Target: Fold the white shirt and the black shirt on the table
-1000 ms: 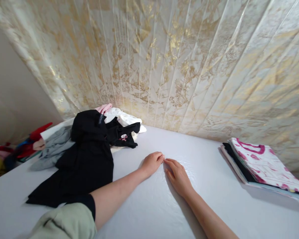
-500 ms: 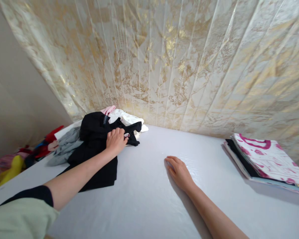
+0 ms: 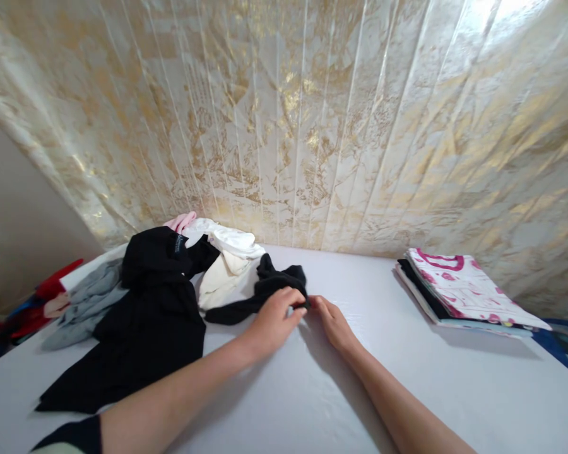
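A small black garment point(image 3: 279, 282) lies bunched at the middle of the white table. My left hand point(image 3: 277, 315) is closed on its near right end. My right hand point(image 3: 330, 320) meets that same end from the right, its fingertips pinched at the black cloth. To the left, a larger black garment point(image 3: 146, 334) spreads over the table, apart from both hands. A cream cloth point(image 3: 224, 275) lies between the two black pieces.
White clothes point(image 3: 227, 238), a pink one point(image 3: 182, 221) and a grey one point(image 3: 89, 296) are heaped at the left. A folded stack point(image 3: 468, 291) sits at the right. Behind the table point(image 3: 360, 391) hangs a gold-patterned curtain point(image 3: 293, 126). Colourful clothes lie beyond the left edge.
My left hand has drawn the small black garment rightward, away from the heap. My right hand now touches it. The cream cloth is more exposed, and the view has shifted right.
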`<state>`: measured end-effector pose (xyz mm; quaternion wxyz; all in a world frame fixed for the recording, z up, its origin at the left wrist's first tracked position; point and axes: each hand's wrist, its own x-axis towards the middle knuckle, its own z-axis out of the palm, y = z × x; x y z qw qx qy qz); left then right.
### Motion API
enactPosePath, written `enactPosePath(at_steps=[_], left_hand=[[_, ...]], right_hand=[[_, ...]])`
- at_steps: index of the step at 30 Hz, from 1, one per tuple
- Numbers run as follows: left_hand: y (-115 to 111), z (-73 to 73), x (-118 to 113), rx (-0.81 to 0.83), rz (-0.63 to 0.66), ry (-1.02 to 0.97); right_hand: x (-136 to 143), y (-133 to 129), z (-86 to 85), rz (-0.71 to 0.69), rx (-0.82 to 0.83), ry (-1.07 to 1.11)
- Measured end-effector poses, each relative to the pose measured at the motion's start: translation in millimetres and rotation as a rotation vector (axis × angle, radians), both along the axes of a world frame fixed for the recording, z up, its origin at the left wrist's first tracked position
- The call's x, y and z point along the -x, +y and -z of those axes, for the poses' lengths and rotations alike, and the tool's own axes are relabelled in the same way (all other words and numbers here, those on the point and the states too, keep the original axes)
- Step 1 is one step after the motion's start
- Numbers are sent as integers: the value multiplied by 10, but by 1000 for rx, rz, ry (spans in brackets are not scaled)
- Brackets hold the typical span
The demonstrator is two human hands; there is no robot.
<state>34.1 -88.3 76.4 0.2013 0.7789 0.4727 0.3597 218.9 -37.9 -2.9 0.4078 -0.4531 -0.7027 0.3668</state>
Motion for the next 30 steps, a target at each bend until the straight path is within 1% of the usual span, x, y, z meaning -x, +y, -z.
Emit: enactPosePath(at_steps=[2,3,4,5,6,7,8,9,11,13,14,15,16,18,20,21,22,24,26,28,30], left_hand=[[-155,5,-322,88,242,26],[-200,6,-415,144,303,25],[-218,7,-463,186,333,22],[-203,14,-471,209,317,16],[-157,32,-448,203,269,12],[-84,63,-404,164,190,14],[8,112,-347,113,83,27],[108,178,-284,75,-7,49],[290,349,-161,69,-130,97],[396,527,-69,107,-169,125],[412,596,-44,112,-157,127],[404,640,-34,103,-141,116],[375,655,-41,77,-123,102],[272,598,-91,-2,-90,75],[141,464,-166,-46,-19,70],[75,389,-203,-18,57,73],[12,321,-236,44,148,92],[-103,220,-282,203,290,129],[-206,167,-302,359,356,139],[-296,135,-306,493,400,124],[-359,108,-314,665,512,119]], right_hand=[[-82,28,-44,80,153,173],[-133,46,-63,118,234,259],[-188,67,-80,147,313,340],[-246,91,-94,164,382,413],[-305,116,-105,168,432,470],[-361,139,-112,171,456,511],[-411,159,-118,171,459,538],[-451,173,-122,171,449,555],[-497,186,-126,156,412,579],[-514,195,-119,119,404,597],[-526,208,-111,111,408,607],[-550,228,-100,123,406,620],[-588,257,-85,159,393,634],[-714,336,-50,290,341,637],[-883,420,-14,439,299,589],[-967,453,1,494,294,559],[-1041,476,13,524,298,532],[-1143,491,21,514,321,487],[-1180,471,8,454,318,404],[-1179,438,-18,390,270,245],[-1178,416,-43,297,201,70]])
